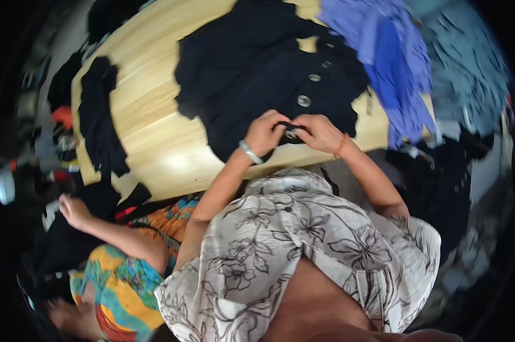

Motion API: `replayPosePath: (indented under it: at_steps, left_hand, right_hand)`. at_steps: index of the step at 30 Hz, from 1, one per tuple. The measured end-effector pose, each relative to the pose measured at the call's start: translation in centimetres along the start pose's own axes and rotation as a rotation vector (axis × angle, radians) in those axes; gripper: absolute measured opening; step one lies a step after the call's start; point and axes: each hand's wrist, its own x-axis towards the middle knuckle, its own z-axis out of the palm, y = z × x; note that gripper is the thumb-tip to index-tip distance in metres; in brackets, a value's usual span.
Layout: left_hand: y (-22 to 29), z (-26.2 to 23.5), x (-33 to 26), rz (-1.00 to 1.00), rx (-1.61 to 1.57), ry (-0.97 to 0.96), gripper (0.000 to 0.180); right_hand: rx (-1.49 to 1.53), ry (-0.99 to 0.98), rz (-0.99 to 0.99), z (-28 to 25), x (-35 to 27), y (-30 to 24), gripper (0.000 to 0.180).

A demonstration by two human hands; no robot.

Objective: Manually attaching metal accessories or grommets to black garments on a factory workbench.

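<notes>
A black buttoned garment (243, 74) lies spread over the wooden table in front of me. Large shiny round buttons (304, 101) run along it in a row toward its far right side. At its near edge, my left hand (264, 134) and my right hand (320, 134) pinch the black fabric close together. A button (291, 134) shows between the fingertips of both hands. The fingers hide part of the cloth there.
Blue-purple garments (383, 51) hang over the table's right end, beside a grey-green clothing pile (459, 57). Black cloth (100, 114) lies on the table (155, 131) at left. A co-worker's hand (75, 212) is at lower left. Dark clothing (440, 176) heaps at right.
</notes>
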Motion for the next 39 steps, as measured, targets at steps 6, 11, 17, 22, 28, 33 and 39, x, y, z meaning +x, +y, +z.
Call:
replayPosePath:
  at_steps: [6,11,17,22,28,33,39]
  left_hand:
    - [-0.8,-0.5,-0.2,-0.037,0.300,0.147,0.020]
    - [2.0,0.7,2.0,0.192,0.382,0.107,0.023]
    - [1.2,3.6,6.6,0.057,0.384,0.126,0.020]
    - [4.0,2.8,7.6,-0.048,0.276,-0.021,0.008]
    - [3.8,2.8,7.0,0.037,0.236,0.062,0.006]
    - [1.1,4.4,6.6,-0.362,-0.485,-0.012,0.005]
    - [0.3,4.5,5.9,-0.389,-0.523,-0.014,0.007]
  right_hand:
    - [-0.385,-0.080,0.286,-2.6,-3.5,0.9,0.023]
    - [-0.417,0.150,0.313,-2.7,-5.4,0.2,0.016]
    - [-0.302,0.231,0.202,-2.3,-4.4,-0.8,0.015]
    - [-0.316,0.299,0.238,-2.3,-3.9,-0.5,0.015]
    - [-0.234,0.357,0.196,-2.7,-2.3,-1.0,0.015]
    - [-0.154,0.384,0.266,-2.4,-1.8,-1.1,0.030]
    - [-0.269,0.314,0.229,-1.9,-2.0,-1.4,0.039]
